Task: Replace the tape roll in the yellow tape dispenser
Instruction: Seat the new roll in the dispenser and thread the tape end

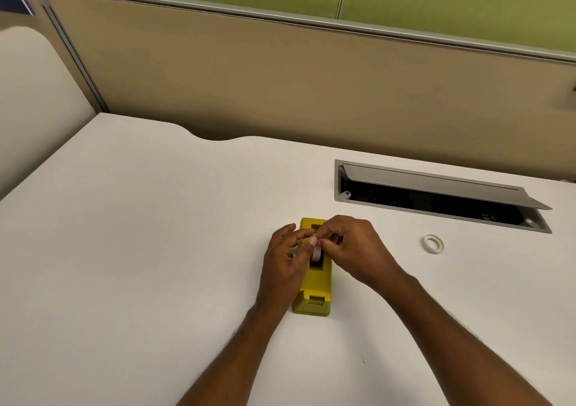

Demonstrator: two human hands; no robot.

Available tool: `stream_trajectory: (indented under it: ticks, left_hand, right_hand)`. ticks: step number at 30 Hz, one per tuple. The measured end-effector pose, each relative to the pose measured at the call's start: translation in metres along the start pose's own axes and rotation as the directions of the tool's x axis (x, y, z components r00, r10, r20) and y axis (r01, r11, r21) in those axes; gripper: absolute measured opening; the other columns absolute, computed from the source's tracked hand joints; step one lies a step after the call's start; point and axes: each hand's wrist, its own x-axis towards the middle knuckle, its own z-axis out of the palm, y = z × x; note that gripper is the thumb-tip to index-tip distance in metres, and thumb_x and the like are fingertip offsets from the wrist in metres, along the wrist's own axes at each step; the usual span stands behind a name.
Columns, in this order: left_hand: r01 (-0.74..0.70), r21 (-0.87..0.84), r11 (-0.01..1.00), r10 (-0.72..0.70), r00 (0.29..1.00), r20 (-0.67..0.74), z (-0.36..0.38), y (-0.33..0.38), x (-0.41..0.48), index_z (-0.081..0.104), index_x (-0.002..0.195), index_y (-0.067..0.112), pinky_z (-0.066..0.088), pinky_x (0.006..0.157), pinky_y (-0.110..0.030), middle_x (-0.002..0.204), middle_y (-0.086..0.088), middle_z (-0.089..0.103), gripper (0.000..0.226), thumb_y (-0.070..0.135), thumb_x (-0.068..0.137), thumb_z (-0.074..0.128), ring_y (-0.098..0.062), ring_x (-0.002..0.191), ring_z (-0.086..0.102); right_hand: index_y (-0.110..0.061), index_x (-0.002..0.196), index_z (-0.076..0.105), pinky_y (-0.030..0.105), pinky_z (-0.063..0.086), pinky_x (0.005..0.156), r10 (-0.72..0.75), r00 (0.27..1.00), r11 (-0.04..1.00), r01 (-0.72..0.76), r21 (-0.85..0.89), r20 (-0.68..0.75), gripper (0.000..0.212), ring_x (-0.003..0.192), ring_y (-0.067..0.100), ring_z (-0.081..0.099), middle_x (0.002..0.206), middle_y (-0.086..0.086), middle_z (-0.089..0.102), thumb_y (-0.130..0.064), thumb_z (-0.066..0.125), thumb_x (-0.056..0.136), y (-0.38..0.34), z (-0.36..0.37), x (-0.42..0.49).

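The yellow tape dispenser (314, 293) stands on the white desk (156, 250), its long axis pointing away from me. A white tape roll (316, 253) sits upright in its slot. My left hand (285, 259) rests against the dispenser's left side, thumb touching the roll. My right hand (355, 250) comes from the right and its fingertips pinch at the top of the roll; what exactly they hold is hidden. A second white tape roll (433, 244) lies flat on the desk to the right, apart from both hands.
An open cable hatch (436, 197) with a raised grey lid is sunk into the desk behind the loose roll. A tan partition wall (280, 78) closes off the back of the desk. The desk's back edge curves inward left of centre.
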Motion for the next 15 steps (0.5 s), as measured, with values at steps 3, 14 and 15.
stream_trajectory:
  ticks: [3,14,15]
  left_hand:
    - [0.006,0.007,1.000,-0.006,1.000,0.022,0.0003,-0.0040,0.0003,0.062,0.118,0.028,0.036,0.084,-0.004,0.136,0.005,0.047,0.028,0.033,0.090,0.058,-0.010,0.123,0.045]
    - [0.024,-0.030,0.999,-0.022,0.998,0.059,0.0015,-0.0102,-0.0006,0.057,0.122,0.038,0.046,0.099,-0.032,0.138,0.005,0.047,0.043,0.057,0.083,0.054,-0.013,0.125,0.047]
    - [0.015,-0.030,0.999,-0.013,0.998,0.061,0.0010,-0.0101,-0.0007,0.055,0.120,0.042,0.047,0.099,-0.033,0.138,0.005,0.048,0.040,0.056,0.082,0.053,-0.013,0.124,0.047]
  right_hand:
    - [-0.021,0.084,0.073,0.015,0.044,0.062,0.008,1.000,1.000,-0.008,-0.011,-0.008,0.006,0.074,0.004,0.057,0.087,-0.008,0.067,-0.024,0.068,0.082,0.0011,0.0012,0.0009]
    - [-0.024,0.080,0.073,0.016,0.044,0.062,0.000,1.000,1.000,0.000,-0.026,0.023,0.007,0.072,0.003,0.057,0.081,-0.014,0.062,-0.020,0.068,0.080,-0.0022,-0.0026,0.0020]
    - [-0.024,0.080,0.073,0.017,0.046,0.063,0.005,1.000,1.000,-0.005,-0.023,0.031,0.007,0.073,0.005,0.058,0.082,-0.013,0.063,-0.020,0.068,0.080,-0.0028,-0.0033,0.0022]
